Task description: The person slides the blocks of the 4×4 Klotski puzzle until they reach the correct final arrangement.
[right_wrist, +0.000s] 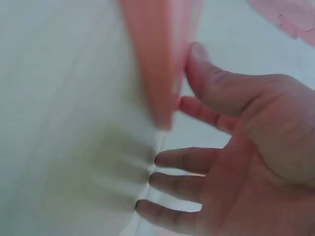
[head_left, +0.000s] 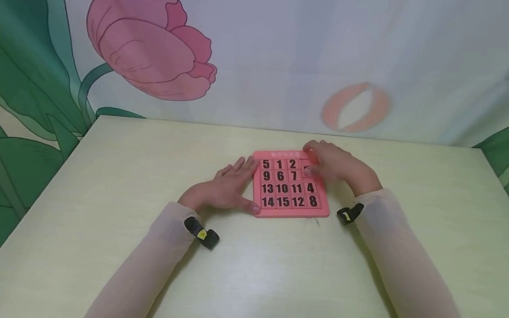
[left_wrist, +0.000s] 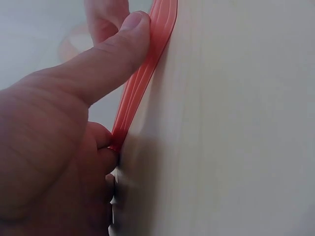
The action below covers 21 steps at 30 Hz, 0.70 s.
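A pink sliding number puzzle (head_left: 292, 214) lies flat on the table, its square tiles printed with black numbers. Along its left edge my left hand (head_left: 223, 188) is spread, with the thumb on the lower-left corner and the fingertips at the upper-left side. The left wrist view has that thumb (left_wrist: 118, 51) lying on the puzzle's rim. Over the upper-right corner is my right hand (head_left: 340, 164), its thumb touching the tiles there and its index finger at the top edge. Its other fingers (right_wrist: 179, 187) extend past the corner. The right hand hides the tiles in the upper-right corner.
The pale table (head_left: 250, 280) extends around the puzzle on every side. Behind its far edge hangs a backdrop (head_left: 266, 61) with a large pink flower and green leaves. A black strap device (head_left: 201, 233) sits on the left wrist, another (head_left: 350, 214) on the right.
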{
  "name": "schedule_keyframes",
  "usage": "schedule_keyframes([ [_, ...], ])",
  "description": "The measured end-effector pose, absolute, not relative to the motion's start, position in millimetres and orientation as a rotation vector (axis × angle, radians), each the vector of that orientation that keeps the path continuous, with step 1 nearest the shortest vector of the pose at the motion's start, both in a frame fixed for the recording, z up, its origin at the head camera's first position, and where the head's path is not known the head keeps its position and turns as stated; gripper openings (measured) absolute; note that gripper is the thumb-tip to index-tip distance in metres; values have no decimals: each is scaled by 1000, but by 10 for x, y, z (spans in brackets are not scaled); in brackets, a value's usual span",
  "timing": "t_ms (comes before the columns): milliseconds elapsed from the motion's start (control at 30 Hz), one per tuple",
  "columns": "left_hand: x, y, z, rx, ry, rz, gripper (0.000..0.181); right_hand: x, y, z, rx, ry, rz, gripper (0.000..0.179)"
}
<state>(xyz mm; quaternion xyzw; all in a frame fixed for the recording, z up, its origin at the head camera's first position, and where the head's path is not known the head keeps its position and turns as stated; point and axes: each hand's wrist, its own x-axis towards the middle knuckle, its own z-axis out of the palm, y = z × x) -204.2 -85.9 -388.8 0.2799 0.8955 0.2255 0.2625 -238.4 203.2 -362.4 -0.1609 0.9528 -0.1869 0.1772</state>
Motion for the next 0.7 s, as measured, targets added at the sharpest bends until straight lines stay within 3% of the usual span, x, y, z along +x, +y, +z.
schedule_keyframes([
  [133,-2041,-843,-3882,767,2419,610,119,-2422,2033,-3648,-391,2778,-496,36],
  [233,-2048,-836,-3891,771,2422,608,119,-2443,2051,-3660,-405,2798,-481,35],
  [300,-2053,-833,-3898,775,2423,609,119,-2445,2087,-3660,-425,2775,-479,43],
  [533,-2054,-845,-3915,763,2423,615,119,-2415,2194,-3684,-478,2638,-454,96],
  [700,-2051,-841,-3921,750,2426,607,118,-2433,2154,-3701,-454,2708,-451,81],
])
